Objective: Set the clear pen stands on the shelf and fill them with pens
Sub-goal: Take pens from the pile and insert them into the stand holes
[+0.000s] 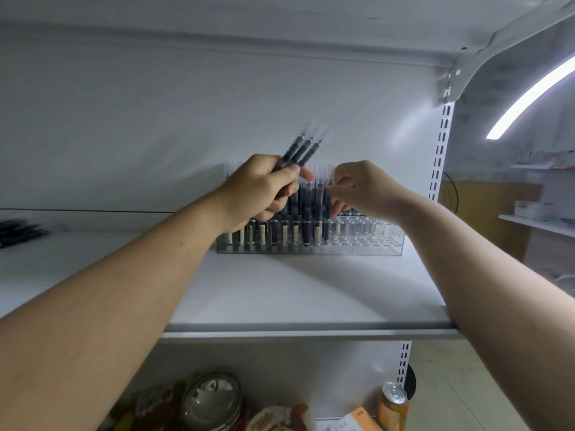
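A clear tiered pen stand [370, 244] sits on the white shelf [295, 293] against the back wall. Its left half holds several dark pens [306, 209] standing upright; its right compartments show only empty slots. My left hand [264, 188] is above the stand's left part, shut on a bundle of three dark pens [303, 149] with clear caps pointing up and right. My right hand [362, 189] hovers over the stand's middle, its fingertips pinching the clear cap of one pen [320, 186] that stands in the stand.
More dark pens [18, 231] lie on the shelf at the far left. Below the shelf are snack packets, a glass lid [211, 399] and an orange can [393, 405]. A slotted shelf upright [440, 150] stands at the right, with other shelves beyond.
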Available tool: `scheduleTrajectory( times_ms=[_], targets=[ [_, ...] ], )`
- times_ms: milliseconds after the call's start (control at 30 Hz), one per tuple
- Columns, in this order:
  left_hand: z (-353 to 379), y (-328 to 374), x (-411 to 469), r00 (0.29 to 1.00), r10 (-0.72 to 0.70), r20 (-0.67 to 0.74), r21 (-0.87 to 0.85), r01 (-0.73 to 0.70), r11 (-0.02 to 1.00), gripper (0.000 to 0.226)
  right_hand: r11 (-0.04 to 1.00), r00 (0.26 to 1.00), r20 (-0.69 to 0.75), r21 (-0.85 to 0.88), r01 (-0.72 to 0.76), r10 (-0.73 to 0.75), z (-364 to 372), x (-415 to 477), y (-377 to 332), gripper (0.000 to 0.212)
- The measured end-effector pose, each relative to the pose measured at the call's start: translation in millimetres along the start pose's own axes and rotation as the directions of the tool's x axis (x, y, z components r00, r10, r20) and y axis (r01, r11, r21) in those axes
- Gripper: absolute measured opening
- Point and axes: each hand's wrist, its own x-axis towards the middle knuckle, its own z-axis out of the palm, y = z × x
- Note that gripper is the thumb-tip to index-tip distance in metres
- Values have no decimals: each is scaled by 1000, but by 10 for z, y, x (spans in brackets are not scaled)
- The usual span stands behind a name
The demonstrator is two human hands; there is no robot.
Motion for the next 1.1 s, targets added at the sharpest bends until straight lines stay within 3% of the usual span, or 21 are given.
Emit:
scheduleTrajectory(
  times_ms=[167, 267, 333, 400, 500, 633, 800, 900, 1000, 1100],
  targets=[
    [1, -24, 7, 1000, 11, -4, 22, -11, 1000, 27, 997, 996, -34, -5, 82, -82, -47, -18, 54, 12],
    [-6, -28, 13, 1000, 17, -21, 35, -16, 999, 28, 990, 975, -182, 32, 136, -128, -72, -9, 47, 16],
    [-5, -27, 11, 1000, 20, -23, 53, -19, 998, 29, 977, 947, -293, 125, 173, -131, -113, -6, -4, 8],
    [4, -26, 5, 1000, 20, -14, 74, -18, 997, 29, 914, 955, -284, 361, 184, -80, -151, -22, -75, 6],
    [20, -30, -4, 1000, 8, 4, 83, -8, 997, 30, 760, 993, -103, 641, 107, -54, -156, -65, -166, 7],
    [28, -30, -4, 1000, 11, 15, 102, -12, 995, 31, 721, 996, -41, 688, 85, -78, -121, -63, -182, 41],
    [17, -24, -2, 1000, 19, 9, 94, -20, 995, 31, 602, 989, -140, 786, 138, -45, -150, -9, -151, 13],
    [19, -19, -11, 999, 35, -10, 107, -34, 994, 29, 543, 965, -259, 817, 194, 45, -195, 41, -111, 12],
    [17, -16, -16, 998, 64, 2, 152, -63, 986, 28, 656, 908, -409, 710, 254, 90, -237, 93, -35, 13],
    [11, -5, -20, 997, 83, 1, 166, -82, 983, 29, 841, 886, -464, 474, 262, -14, -225, 101, 30, 15]
  ],
)
